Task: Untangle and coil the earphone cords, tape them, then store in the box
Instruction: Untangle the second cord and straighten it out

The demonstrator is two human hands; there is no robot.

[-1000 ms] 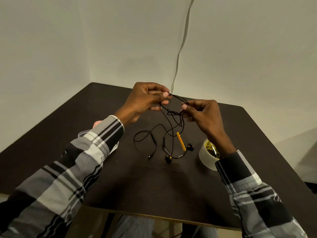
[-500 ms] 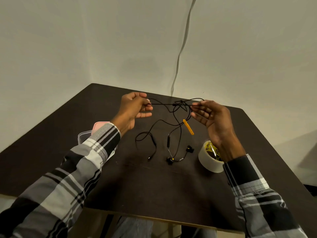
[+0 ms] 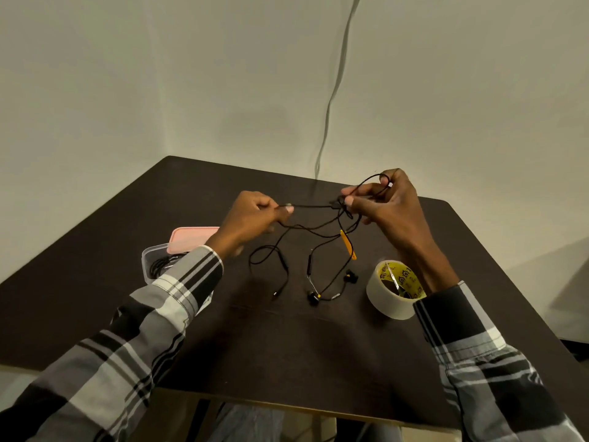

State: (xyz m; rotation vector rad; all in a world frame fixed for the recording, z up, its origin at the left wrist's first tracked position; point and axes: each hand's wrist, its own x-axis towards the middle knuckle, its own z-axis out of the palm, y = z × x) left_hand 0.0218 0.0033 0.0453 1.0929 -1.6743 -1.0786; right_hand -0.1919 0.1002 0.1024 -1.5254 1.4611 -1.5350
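Two hands are up above the dark table (image 3: 287, 339), and a black earphone cord (image 3: 314, 205) is pulled straight between them. The left hand (image 3: 251, 218) is closed almost into a fist and pinches one end of that straight bit with the thumb and first finger. The right hand (image 3: 389, 208) is curled too, and it pinches the cord by a little knot (image 3: 342, 207) where the strands cross, with a loop (image 3: 377, 183) of cord poking up over its fingers. The rest of the cord hangs down in loose loops to the table, where the small black earbuds (image 3: 314, 296) lie. A thin yellow piece (image 3: 348, 244) hangs on the cord below the knot. A roll of clear tape (image 3: 393, 290) sits on the table close to the right wrist. On the left, partly behind the sleeve, is a clear plastic box (image 3: 149, 261) with a dark cord already inside, and its pink lid (image 3: 192, 239) leans on it. I think the work is at the untangling part, so no coiling or taping has begun for this cord. If the hands pull apart too hard, the knot could get tighter and harder to open. A hard tug could also hurt the thin wire or drag the earbuds across the table. The hanging loops might catch on the yellow piece and make a new tangle.
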